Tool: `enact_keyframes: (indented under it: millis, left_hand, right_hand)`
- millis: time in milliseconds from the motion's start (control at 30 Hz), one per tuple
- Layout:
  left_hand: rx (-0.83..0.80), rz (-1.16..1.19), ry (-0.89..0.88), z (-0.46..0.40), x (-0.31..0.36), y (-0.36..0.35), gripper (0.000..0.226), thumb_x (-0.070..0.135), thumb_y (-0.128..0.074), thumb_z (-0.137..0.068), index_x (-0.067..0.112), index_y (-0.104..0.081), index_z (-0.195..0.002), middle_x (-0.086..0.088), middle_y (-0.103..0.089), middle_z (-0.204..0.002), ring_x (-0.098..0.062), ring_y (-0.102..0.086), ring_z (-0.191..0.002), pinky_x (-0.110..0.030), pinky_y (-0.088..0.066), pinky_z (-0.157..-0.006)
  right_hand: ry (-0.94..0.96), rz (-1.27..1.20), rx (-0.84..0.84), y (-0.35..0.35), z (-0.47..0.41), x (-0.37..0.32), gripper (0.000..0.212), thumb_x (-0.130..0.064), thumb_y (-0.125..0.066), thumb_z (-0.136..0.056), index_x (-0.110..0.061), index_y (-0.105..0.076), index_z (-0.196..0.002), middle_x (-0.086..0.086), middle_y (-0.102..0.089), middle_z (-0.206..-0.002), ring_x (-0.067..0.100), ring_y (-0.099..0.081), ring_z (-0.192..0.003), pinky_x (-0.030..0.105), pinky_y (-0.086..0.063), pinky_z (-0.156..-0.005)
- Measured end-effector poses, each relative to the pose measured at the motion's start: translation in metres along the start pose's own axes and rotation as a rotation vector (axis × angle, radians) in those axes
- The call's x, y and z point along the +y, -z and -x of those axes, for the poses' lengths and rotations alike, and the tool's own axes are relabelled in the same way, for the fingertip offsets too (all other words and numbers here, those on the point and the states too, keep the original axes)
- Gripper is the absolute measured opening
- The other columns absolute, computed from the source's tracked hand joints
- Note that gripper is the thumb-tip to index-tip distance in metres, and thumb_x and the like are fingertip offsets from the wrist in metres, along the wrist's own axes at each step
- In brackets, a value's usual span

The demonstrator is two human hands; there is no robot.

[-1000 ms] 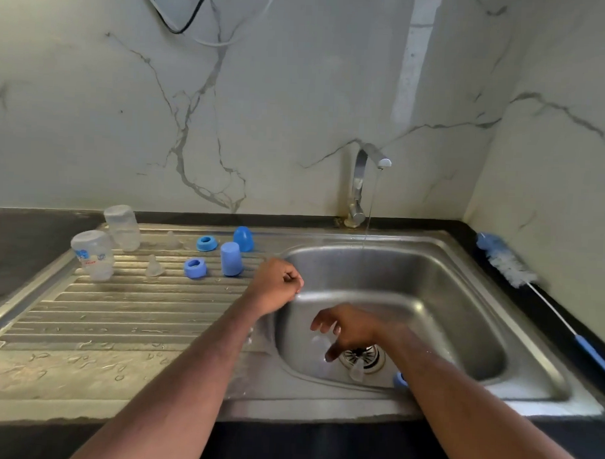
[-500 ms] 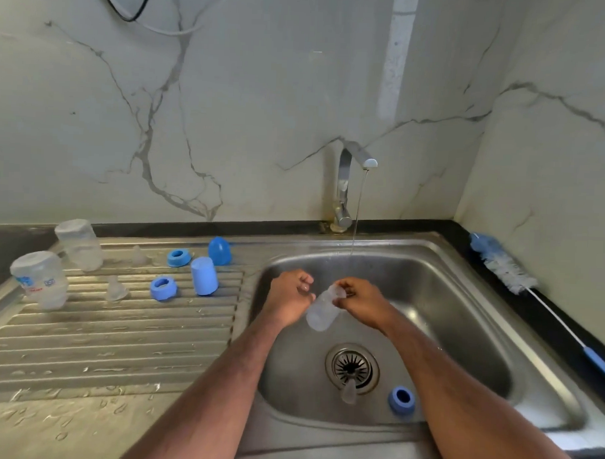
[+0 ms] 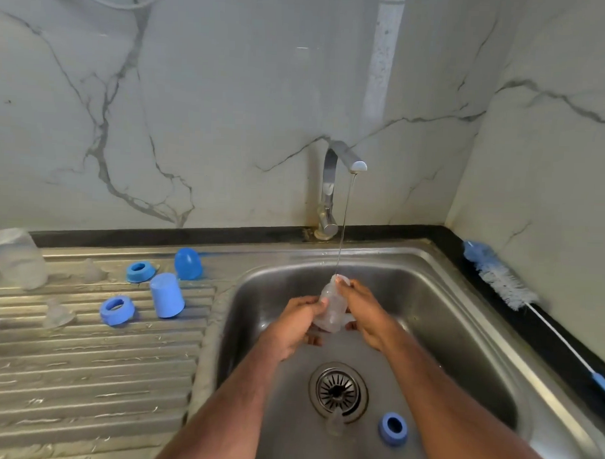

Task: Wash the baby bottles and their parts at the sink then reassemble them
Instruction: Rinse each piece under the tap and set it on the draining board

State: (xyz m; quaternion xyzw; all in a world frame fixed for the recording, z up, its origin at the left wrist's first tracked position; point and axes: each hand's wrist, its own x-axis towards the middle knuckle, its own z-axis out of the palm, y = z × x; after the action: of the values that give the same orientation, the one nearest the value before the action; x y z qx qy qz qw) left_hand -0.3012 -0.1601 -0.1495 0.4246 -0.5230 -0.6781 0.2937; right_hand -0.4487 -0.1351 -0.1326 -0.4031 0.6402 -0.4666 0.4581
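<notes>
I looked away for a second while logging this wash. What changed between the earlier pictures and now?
The right hand lifted the clear bottle from near the drain up under the tap stream; the left hand, previously empty, now grips it too. The blue ring and teat in the basin and the parts on the drainboard stayed put.

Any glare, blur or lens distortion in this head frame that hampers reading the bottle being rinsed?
Head view: wide-angle bowing curves the counter edge and sink rim; soft even light, mild sheen on the drainboard; the clear bottle, held by left hand and right hand, is low-contrast and slightly soft against the steel; the water stream is thin but visible.
</notes>
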Motion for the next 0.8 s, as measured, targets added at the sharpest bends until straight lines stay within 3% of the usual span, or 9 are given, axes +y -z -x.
enact_keyframes:
  millis: [67,167,267,433,533,600,700,800]
  left_hand:
    - [-0.028,0.105,0.038,-0.002,0.001,-0.004,0.039,0.035,-0.043,-0.108,0.004,-0.063,-0.122,-0.016,-0.071,-0.1,-0.021,-0.068,-0.075,-0.03,-0.048,-0.056]
    - [0.04,0.227,0.042,-0.001,0.007,-0.008,0.05,0.042,-0.032,-0.109,0.001,-0.058,-0.122,-0.016,-0.069,-0.084,-0.019,-0.065,-0.061,-0.028,-0.043,-0.048]
    - [0.041,0.22,0.004,0.0,0.007,-0.011,0.052,0.045,-0.035,-0.108,0.0,-0.059,-0.122,-0.015,-0.068,-0.081,-0.018,-0.062,-0.058,-0.027,-0.042,-0.046]
    - [0.056,-0.08,-0.207,-0.006,-0.004,-0.023,0.032,0.039,-0.053,-0.103,0.012,-0.061,-0.118,-0.009,-0.071,-0.098,-0.017,-0.066,-0.079,-0.028,-0.049,-0.058]
    - [0.048,-0.024,-0.266,-0.005,-0.002,-0.02,0.036,0.037,-0.066,-0.094,0.016,-0.063,-0.123,-0.009,-0.073,-0.11,-0.025,-0.071,-0.098,-0.046,-0.058,-0.082]
    - [0.025,0.051,-0.275,-0.005,-0.002,-0.019,0.046,0.026,-0.075,-0.089,0.017,-0.059,-0.13,-0.009,-0.071,-0.116,-0.023,-0.072,-0.102,-0.052,-0.059,-0.089]
    - [0.08,0.107,-0.284,-0.004,0.0,-0.017,0.05,0.016,-0.077,-0.088,0.02,-0.053,-0.132,-0.013,-0.07,-0.113,-0.019,-0.073,-0.089,-0.041,-0.062,-0.081]
    - [0.185,0.111,-0.307,-0.009,0.005,-0.013,0.031,0.026,-0.072,-0.092,0.012,-0.063,-0.118,-0.012,-0.074,-0.098,-0.018,-0.07,-0.073,-0.031,-0.059,-0.067]
  right_hand:
    - [-0.06,-0.113,-0.028,-0.003,-0.002,0.001,0.036,-0.048,-0.056,-0.1,-0.024,-0.055,-0.126,0.009,-0.065,-0.121,0.03,-0.063,-0.113,0.053,-0.052,-0.102]
    - [-0.063,-0.2,-0.123,-0.005,-0.002,-0.001,0.033,-0.035,-0.063,-0.098,-0.02,-0.056,-0.127,0.015,-0.067,-0.12,0.03,-0.065,-0.106,0.044,-0.054,-0.085]
    - [-0.054,-0.181,-0.082,-0.011,-0.004,-0.001,0.033,-0.038,-0.063,-0.098,-0.019,-0.056,-0.124,0.016,-0.068,-0.117,0.034,-0.067,-0.105,0.048,-0.056,-0.083]
    - [-0.054,-0.272,0.145,-0.02,-0.017,-0.002,0.039,-0.051,-0.051,-0.101,-0.021,-0.055,-0.125,0.011,-0.07,-0.111,0.026,-0.071,-0.1,0.045,-0.06,-0.088]
    - [-0.083,-0.363,0.138,-0.018,-0.018,-0.004,0.046,-0.053,-0.047,-0.102,-0.016,-0.058,-0.127,0.013,-0.072,-0.111,0.027,-0.072,-0.099,0.043,-0.06,-0.086]
    - [-0.123,-0.473,0.112,-0.013,-0.018,-0.005,0.05,-0.054,-0.046,-0.102,-0.011,-0.062,-0.123,0.016,-0.074,-0.107,0.03,-0.074,-0.095,0.043,-0.061,-0.081]
    - [-0.177,-0.525,0.117,-0.005,-0.02,0.0,0.05,-0.057,-0.052,-0.099,-0.016,-0.058,-0.126,0.02,-0.071,-0.112,0.036,-0.073,-0.098,0.052,-0.06,-0.085]
    - [-0.201,-0.408,0.193,-0.001,-0.02,0.002,0.048,-0.057,-0.058,-0.095,-0.019,-0.06,-0.125,0.015,-0.068,-0.114,0.031,-0.067,-0.103,0.046,-0.056,-0.088]
